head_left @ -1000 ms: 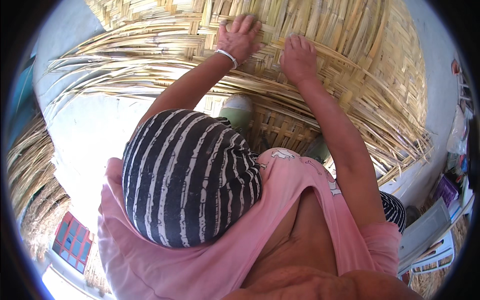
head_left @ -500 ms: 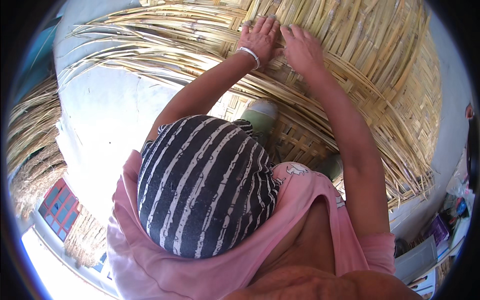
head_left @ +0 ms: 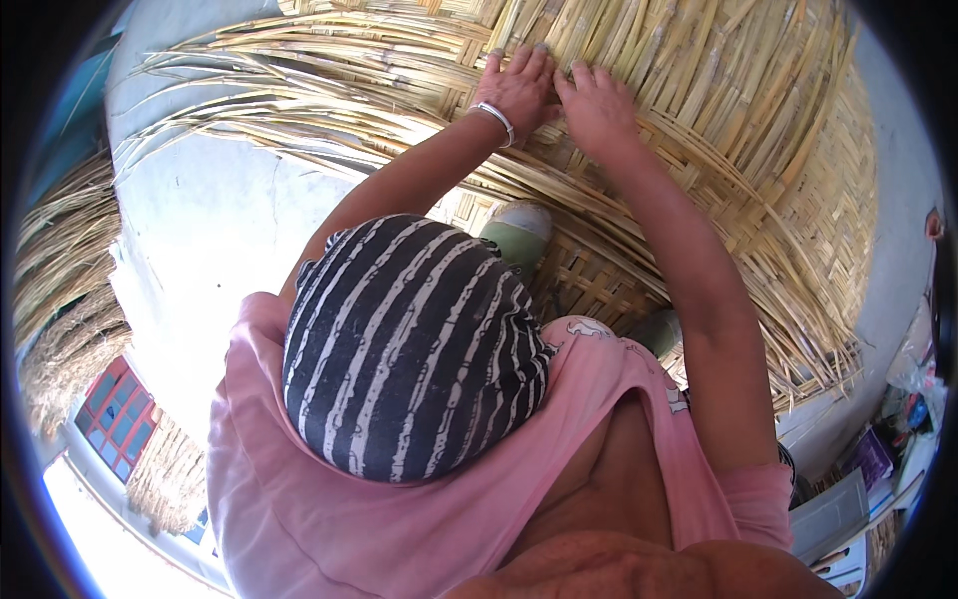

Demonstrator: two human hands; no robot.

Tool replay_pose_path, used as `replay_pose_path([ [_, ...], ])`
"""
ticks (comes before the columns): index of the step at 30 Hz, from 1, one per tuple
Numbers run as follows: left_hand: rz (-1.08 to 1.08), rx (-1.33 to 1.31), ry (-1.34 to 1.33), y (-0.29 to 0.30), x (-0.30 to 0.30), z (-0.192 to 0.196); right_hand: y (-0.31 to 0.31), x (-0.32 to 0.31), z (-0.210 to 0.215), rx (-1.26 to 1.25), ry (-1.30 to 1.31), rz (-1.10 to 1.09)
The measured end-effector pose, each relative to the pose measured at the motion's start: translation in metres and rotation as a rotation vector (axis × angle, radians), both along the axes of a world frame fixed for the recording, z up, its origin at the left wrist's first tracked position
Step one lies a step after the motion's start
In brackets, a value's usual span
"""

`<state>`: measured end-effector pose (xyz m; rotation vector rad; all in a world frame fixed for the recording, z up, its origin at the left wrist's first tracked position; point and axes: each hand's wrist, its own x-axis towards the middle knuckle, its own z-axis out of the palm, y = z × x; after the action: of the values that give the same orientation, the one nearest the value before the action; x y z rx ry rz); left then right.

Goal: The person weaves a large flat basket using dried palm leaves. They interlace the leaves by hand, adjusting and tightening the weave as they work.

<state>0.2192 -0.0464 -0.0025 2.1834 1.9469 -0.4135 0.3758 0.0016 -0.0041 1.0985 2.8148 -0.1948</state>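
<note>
My left hand (head_left: 517,92) lies palm down with fingers spread on a weave of pale, split plant strips (head_left: 609,40). A silver bangle (head_left: 496,120) circles its wrist. Close beside it, almost touching thumb to thumb, my right hand (head_left: 601,115) rests flat on the same strips, its fingers stretched away from me. Long unwoven strip ends (head_left: 289,85) fan out to the left of my hands. Another bundle of strips (head_left: 738,190) runs across the mat toward the lower right, partly behind my right forearm.
Black cloth with white stripes (head_left: 419,349) covers a rounded form below my hands. A green and grey shoe-like thing (head_left: 519,235) stands on the woven mat. Dried stalk bundles (head_left: 65,270) and a red-framed window (head_left: 118,414) are at left; household clutter (head_left: 878,449) lies at right.
Both hands have slid slightly toward me over the strips, the right one also a little to the left. The striped cloth has shifted a little. Nothing was picked up.
</note>
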Motion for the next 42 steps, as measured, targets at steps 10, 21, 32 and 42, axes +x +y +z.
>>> replay_pose_path([
  [10, 0.344, 0.339, -0.499, 0.044, -0.087, -0.024, -0.060, 0.063, -0.041, 0.081, 0.371, -0.036],
  [21, 0.343, -0.053, -0.539, 0.129, -0.132, -0.069, -0.059, 0.063, -0.043, 0.020, 0.411, -0.091],
  [32, 0.276, -0.039, -0.440, 0.151, -0.137, -0.094, -0.057, 0.065, -0.043, 0.027, 0.391, -0.089],
  [42, -0.473, 0.096, -0.175, 0.143, -0.196, -0.133, -0.058, 0.055, -0.039, 0.009, 0.451, -0.053],
])
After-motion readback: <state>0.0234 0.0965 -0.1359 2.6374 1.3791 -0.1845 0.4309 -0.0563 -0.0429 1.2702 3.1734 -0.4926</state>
